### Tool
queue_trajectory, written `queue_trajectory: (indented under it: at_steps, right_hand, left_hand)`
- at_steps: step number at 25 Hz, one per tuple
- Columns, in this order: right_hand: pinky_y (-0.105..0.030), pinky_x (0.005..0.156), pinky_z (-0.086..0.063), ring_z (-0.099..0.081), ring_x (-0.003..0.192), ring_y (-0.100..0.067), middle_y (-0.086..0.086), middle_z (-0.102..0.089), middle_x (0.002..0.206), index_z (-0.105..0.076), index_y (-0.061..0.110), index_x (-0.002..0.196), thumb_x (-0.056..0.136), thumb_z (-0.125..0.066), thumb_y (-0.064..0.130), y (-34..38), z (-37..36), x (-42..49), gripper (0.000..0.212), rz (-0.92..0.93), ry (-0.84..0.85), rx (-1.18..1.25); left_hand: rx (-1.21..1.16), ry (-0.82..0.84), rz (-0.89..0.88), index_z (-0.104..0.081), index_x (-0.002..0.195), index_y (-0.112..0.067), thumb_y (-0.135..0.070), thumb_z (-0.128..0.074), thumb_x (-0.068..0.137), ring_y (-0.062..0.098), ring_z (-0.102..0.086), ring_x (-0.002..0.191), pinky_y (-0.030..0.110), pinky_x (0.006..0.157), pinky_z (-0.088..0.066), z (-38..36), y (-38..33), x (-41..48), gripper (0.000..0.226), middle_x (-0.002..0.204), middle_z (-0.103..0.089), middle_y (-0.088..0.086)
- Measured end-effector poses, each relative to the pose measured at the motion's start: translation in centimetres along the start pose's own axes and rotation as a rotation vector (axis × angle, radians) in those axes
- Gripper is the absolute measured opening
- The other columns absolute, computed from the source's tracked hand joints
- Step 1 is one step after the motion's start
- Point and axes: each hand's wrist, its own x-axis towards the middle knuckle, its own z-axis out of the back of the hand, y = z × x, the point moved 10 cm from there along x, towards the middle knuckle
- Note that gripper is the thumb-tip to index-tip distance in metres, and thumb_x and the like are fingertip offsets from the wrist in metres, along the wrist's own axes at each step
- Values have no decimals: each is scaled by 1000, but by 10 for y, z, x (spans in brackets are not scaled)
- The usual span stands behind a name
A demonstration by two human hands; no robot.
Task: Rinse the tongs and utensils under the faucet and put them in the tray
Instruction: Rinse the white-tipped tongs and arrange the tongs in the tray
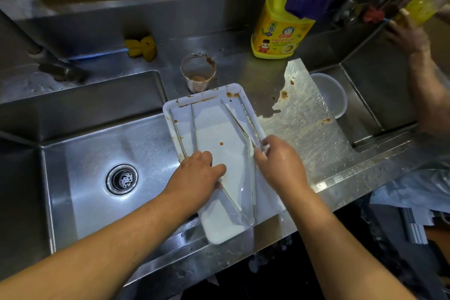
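Observation:
A white rectangular tray (214,231), stained with brown sauce at its far end, lies across the counter and the sink's right edge. Two metal tongs rest in it. The left tongs (185,129) run from the far left corner toward my left hand (197,178), whose fingers are curled over their near end. The right tongs (239,119) run from the far right corner to my right hand (280,163), which pinches their near end between thumb and fingers. A clear utensil (248,202) lies in the near part of the tray. The faucet (58,70) stands at the far left.
The steel sink (97,153) with a drain (121,179) lies left of the tray. Behind it stand a dirty plastic cup (198,73), a yellow sponge (142,47) and a yellow detergent jug (280,24). Another person's hand (409,36) works over the right basin, which holds a white lid (333,95).

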Motion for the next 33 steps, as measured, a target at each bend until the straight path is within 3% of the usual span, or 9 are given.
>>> queue_trajectory:
  at_steps: [4, 7, 11, 13, 19, 23, 26, 29, 33]
  right_hand:
    - [-39, 84, -55, -65, 111, -27, -4, -60, 129, -48, 23, 141, 82, -69, 68, -8, -30, -58, 77, 8, 152, -64]
    - [-42, 93, -52, -57, 122, -29, -6, -51, 137, -31, 20, 155, 77, -70, 73, -6, -48, -77, 102, 27, 215, -136]
    - [-42, 99, -49, -55, 130, -28, -5, -47, 144, -22, 21, 158, 86, -67, 64, -11, -47, -75, 96, 16, 185, -156]
    - [-41, 100, -50, -55, 129, -28, -4, -48, 144, -21, 22, 157, 86, -66, 65, -9, -50, -75, 95, 15, 189, -149]
    - [-41, 96, -53, -58, 125, -28, -4, -48, 144, -22, 23, 156, 82, -67, 72, -6, -55, -68, 100, -6, 166, -164]
    - [-40, 91, -55, -62, 119, -28, -5, -50, 140, -23, 24, 153, 78, -68, 76, -8, -58, -72, 102, -37, 228, -200]
    - [-42, 80, -54, -65, 108, -34, -10, -58, 125, -45, 19, 144, 81, -69, 71, 3, -33, -59, 84, 21, 103, -167]
    - [-42, 73, -50, -65, 96, -40, -15, -62, 113, -62, 17, 129, 94, -66, 40, 11, 4, -16, 42, 51, -69, -65]
    - [-37, 73, -46, -63, 98, -38, -13, -59, 113, -65, 13, 122, 99, -60, 28, 14, -12, 28, 27, 43, 101, -231]
  left_hand:
    - [39, 25, 3, -63, 126, -27, -39, -56, 102, 28, -51, 106, 40, 84, -43, -3, -7, 6, 28, 112, -55, 6]
    - [11, 58, 5, -60, 129, -27, -42, -59, 100, 29, -52, 110, 41, 87, -44, -3, -8, 9, 33, 117, -58, 5]
    - [-192, -98, 312, -69, 115, -22, -44, -62, 97, 31, -62, 105, 43, 86, -54, 29, 53, 8, 28, 111, -68, 3]
    - [-121, -32, 419, -72, 96, -21, -52, -58, 98, 30, -68, 89, 42, 78, -60, 33, 73, 16, 35, 93, -71, 2]
    - [-65, 160, 556, -63, 79, -19, -37, -57, 98, 23, -64, 71, 31, 59, -54, 31, 92, 44, 27, 79, -65, 2]
    - [-89, 167, 549, -63, 76, -18, -30, -54, 100, 22, -66, 72, 34, 66, -60, 29, 89, 45, 29, 78, -66, 4]
    - [-107, 166, 555, -67, 81, -17, -39, -53, 103, 22, -67, 73, 38, 72, -64, 28, 89, 44, 34, 78, -67, 4]
    - [-125, 146, 565, -66, 75, -17, -40, -51, 103, 22, -66, 70, 39, 72, -63, 27, 94, 43, 39, 74, -66, 3]
    - [-145, 132, 578, -64, 71, -17, -35, -52, 103, 21, -63, 66, 31, 59, -53, 25, 95, 44, 38, 71, -65, 4]
